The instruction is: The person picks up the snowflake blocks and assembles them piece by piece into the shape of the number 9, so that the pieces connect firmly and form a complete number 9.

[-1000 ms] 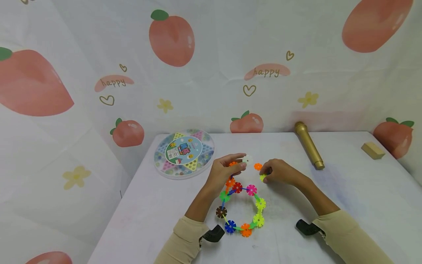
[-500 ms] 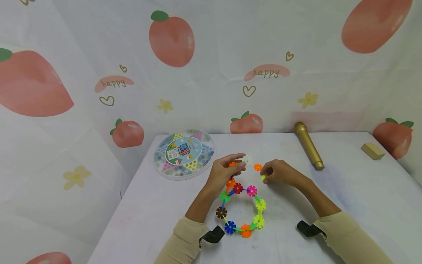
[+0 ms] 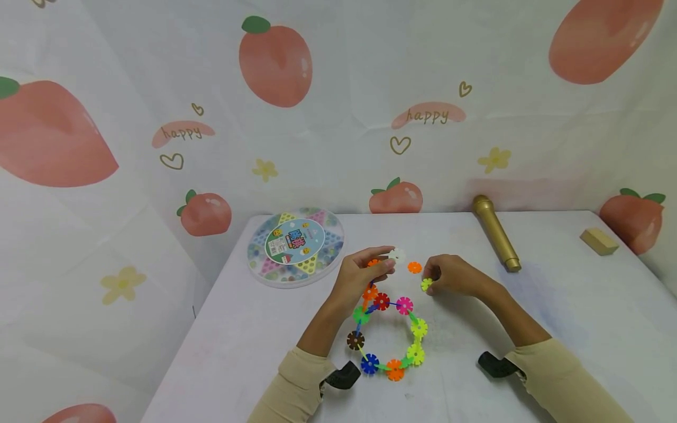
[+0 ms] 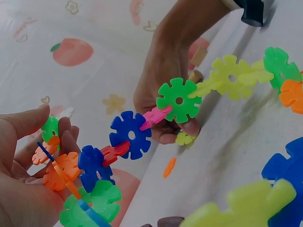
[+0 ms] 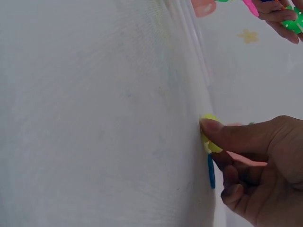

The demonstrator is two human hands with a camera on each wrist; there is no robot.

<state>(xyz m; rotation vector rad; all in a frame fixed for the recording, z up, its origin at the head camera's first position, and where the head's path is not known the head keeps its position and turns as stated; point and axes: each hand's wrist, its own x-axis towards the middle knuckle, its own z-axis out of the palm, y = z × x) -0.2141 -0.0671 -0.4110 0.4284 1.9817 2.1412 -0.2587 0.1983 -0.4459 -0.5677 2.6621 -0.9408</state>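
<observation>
In the head view my left hand [image 3: 355, 279] holds one end of a chain of slotted plastic snowflake discs, with a white disc [image 3: 396, 256] at its fingertips. Orange discs [image 4: 61, 171] of the chain lie against the palm in the left wrist view. The rest of the chain hangs in a loop toward me, with a brown disc [image 3: 355, 340] and a pink disc [image 3: 404, 305] in it. My right hand [image 3: 456, 276] pinches a yellow snowflake disc [image 5: 214, 145] between thumb and fingers, low over the table. A loose orange disc [image 3: 415, 267] lies between the hands.
A round Chinese checkers set [image 3: 259, 258] lies at the table's back left. Behind my right hand lies a gold microphone-shaped tube [image 3: 496, 234]. A small wooden block [image 3: 599, 241] sits at the far right, and a printed cloth backdrop [image 3: 338, 147] rises behind the table.
My right hand has shifted slightly right with the yellow snowflake disc, which now shows more fully. The left hand and its chain stay almost still.
</observation>
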